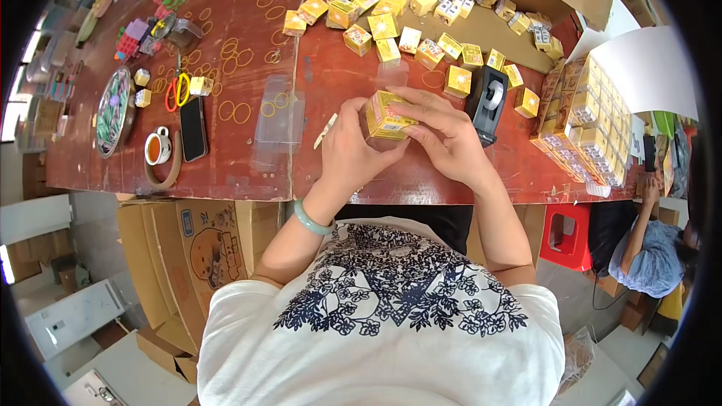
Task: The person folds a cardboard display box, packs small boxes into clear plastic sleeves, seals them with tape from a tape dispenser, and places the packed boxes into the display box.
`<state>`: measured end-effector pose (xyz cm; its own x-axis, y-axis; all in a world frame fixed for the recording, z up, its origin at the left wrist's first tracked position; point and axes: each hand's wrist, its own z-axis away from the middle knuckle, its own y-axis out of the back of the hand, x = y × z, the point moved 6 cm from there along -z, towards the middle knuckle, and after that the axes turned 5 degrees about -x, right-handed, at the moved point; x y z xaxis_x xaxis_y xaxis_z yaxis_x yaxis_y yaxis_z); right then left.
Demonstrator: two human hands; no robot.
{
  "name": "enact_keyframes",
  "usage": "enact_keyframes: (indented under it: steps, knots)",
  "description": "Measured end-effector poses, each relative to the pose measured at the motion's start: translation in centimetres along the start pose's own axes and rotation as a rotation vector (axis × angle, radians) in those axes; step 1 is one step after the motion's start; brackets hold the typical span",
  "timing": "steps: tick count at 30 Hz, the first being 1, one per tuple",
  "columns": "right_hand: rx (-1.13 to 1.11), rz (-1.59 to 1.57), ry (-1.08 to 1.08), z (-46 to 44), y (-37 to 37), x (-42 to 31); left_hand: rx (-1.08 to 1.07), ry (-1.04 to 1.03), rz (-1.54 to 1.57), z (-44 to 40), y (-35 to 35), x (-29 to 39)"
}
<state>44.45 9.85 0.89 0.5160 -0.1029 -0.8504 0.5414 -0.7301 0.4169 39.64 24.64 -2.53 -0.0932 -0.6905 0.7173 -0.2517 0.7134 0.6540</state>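
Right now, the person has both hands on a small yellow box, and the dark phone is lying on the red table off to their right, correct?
Not quite: the head view shows the phone on the red table to their left. The left hand and right hand are indeed on the yellow box.

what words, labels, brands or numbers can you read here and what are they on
No text is clear enough to quote.
Held yellow box: printing too small and blurred.
Loose yellow boxes: printed, too small.
Stacked boxes: printed, too small.
Cardboard carton: cartoon picture and a blue mark, unreadable.
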Motion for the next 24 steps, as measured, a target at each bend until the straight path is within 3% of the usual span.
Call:
enact_keyframes:
  steps: [5,9,15,19,20,24]
  knots:
    - [-0.036,0.276,0.103,0.3,-0.3,-0.4,0.058,-0.047,0.037,-0.5,0.3,0.8]
    - [0.617,-0.905,-0.205,2.0,-0.4,2.5,0.028,-0.227,0.236,-0.4,0.3,1.7]
    - [0.349,-0.676,-0.451,2.1,-2.5,1.7,-0.208,-0.063,0.324,0.7,-1.9,1.0]
    - [0.323,-0.336,-0.109,3.0,-2.5,1.5,-0.201,0.043,0.402,0.7,-2.1,1.3]
    - [0.326,-0.336,-0.114,3.1,-2.3,1.6,-0.205,0.044,0.405,0.8,-2.3,1.4]
    - [0.432,-0.855,-0.351,3.9,-2.1,3.6,-0.233,0.078,0.245,1.2,-3.1,1.9]
